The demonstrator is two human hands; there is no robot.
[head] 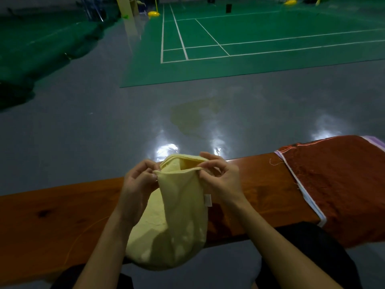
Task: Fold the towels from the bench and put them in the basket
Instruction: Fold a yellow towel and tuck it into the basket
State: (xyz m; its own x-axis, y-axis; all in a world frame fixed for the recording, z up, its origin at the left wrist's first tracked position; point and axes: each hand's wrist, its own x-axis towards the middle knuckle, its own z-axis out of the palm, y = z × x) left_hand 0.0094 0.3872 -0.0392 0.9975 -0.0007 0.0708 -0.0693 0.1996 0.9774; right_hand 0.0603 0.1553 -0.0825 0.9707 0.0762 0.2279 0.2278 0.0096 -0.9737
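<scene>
A pale yellow towel [179, 215] hangs doubled over in front of the wooden bench [52, 215], its lower part sagging below the bench's near edge. My left hand [137, 184] pinches the towel's top left corner. My right hand [220, 176] pinches the top right corner, fingers curled over the hem. A small white label shows on the towel's right side. A dark red towel [337, 184] with a white and lilac border lies spread over the bench's right end. No basket is in view.
Beyond the bench lies a glossy grey floor [104, 122] with light reflections. A green badminton court [250, 49] with white lines stretches behind it. My dark-clad knees [302, 247] show below the bench edge.
</scene>
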